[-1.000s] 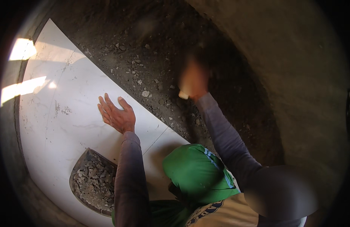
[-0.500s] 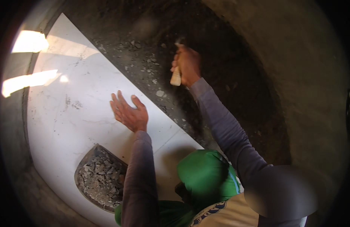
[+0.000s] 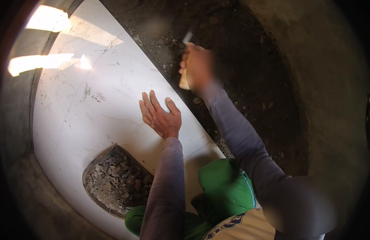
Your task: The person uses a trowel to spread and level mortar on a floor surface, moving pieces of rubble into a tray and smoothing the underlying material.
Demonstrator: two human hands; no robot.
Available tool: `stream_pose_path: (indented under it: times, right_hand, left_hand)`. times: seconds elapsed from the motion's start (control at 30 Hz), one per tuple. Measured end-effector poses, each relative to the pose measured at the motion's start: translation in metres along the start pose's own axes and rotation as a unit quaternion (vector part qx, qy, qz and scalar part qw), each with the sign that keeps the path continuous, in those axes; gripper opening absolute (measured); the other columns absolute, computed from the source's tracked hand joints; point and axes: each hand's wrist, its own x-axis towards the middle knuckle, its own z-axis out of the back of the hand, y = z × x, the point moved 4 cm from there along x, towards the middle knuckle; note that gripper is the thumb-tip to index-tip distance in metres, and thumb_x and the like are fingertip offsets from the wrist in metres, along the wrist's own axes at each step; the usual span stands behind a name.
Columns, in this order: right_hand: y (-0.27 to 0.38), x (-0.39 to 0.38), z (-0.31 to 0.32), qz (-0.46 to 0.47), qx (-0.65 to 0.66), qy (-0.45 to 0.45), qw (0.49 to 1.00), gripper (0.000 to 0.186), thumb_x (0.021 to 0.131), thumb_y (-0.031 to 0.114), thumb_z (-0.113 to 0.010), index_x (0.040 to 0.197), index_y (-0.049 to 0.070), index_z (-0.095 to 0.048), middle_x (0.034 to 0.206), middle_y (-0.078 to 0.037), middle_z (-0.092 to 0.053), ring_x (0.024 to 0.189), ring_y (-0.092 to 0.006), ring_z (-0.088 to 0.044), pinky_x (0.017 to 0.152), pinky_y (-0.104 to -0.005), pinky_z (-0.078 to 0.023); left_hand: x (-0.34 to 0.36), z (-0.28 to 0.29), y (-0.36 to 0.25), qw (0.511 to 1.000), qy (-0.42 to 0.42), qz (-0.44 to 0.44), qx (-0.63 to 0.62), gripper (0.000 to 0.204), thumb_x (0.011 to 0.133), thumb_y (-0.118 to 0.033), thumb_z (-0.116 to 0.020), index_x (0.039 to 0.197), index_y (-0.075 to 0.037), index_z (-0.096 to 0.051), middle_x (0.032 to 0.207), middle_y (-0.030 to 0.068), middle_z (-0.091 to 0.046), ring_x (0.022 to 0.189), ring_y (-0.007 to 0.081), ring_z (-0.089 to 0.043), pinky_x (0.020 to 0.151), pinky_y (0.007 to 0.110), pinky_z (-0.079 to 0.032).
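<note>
My left hand (image 3: pixel 160 116) lies flat, fingers spread, on a large white marble-look tile (image 3: pixel 93 104) laid on the floor, close to the tile's right edge. My right hand (image 3: pixel 197 66) is raised over the dark rough bed of mortar (image 3: pixel 241 72) beside the tile. It grips a tool by a pale wooden handle (image 3: pixel 184 82), and a bit of metal (image 3: pixel 187 38) shows above the fist. The hand is blurred, so the tool's working end is hard to make out.
A curved cut-out (image 3: pixel 115 182) in the tile's near edge shows grey rubble beneath. My knee in green trousers (image 3: pixel 225 188) rests on the tile's corner. Sunlight patches (image 3: pixel 49 20) fall on the far left of the tile. Bare concrete (image 3: pixel 325 80) lies to the right.
My right hand with the tool has swung up and away from me over the mortar. My left hand stays flat on the tile, and the view has shifted a little.
</note>
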Motion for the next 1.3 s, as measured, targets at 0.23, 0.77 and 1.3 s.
stream_pose_path:
  times: [0.23,0.77,1.3]
  right_hand:
    - [-0.014,0.093,-0.024,-0.039,-0.105,0.109,0.988,0.028,0.108,0.028,-0.068,0.094,0.003,-0.064,0.071,-0.007,-0.06,0.05,-0.0166,-0.056,0.042,-0.0365,-0.048]
    - [-0.003,0.091,-0.091,-0.071,-0.01,0.009,0.997,0.029,0.108,0.027,-0.066,0.093,0.003,-0.059,0.074,-0.009,-0.059,0.05,-0.0204,-0.057,0.044,-0.0391,-0.05]
    - [0.053,0.095,-0.066,0.048,-0.011,-0.031,0.998,0.027,0.109,0.031,-0.065,0.096,0.008,-0.059,0.071,-0.004,-0.057,0.049,-0.0177,-0.054,0.045,-0.0398,-0.047]
  left_hand:
    - [-0.001,-0.015,-0.018,0.997,0.01,0.071,-0.02,0.065,0.109,-0.04,-0.057,0.166,-0.01,-0.047,0.177,0.0166,-0.037,0.164,0.0413,-0.031,0.13,0.059,-0.027]
    - [0.019,0.005,0.006,0.993,0.055,0.106,0.001,0.07,0.104,-0.039,-0.059,0.164,-0.004,-0.047,0.175,0.0215,-0.037,0.162,0.0482,-0.03,0.127,0.062,-0.028]
    - [0.018,-0.008,-0.01,0.988,0.107,0.108,0.013,0.07,0.106,-0.043,-0.055,0.166,-0.01,-0.044,0.178,0.0192,-0.032,0.163,0.0471,-0.026,0.13,0.061,-0.024]
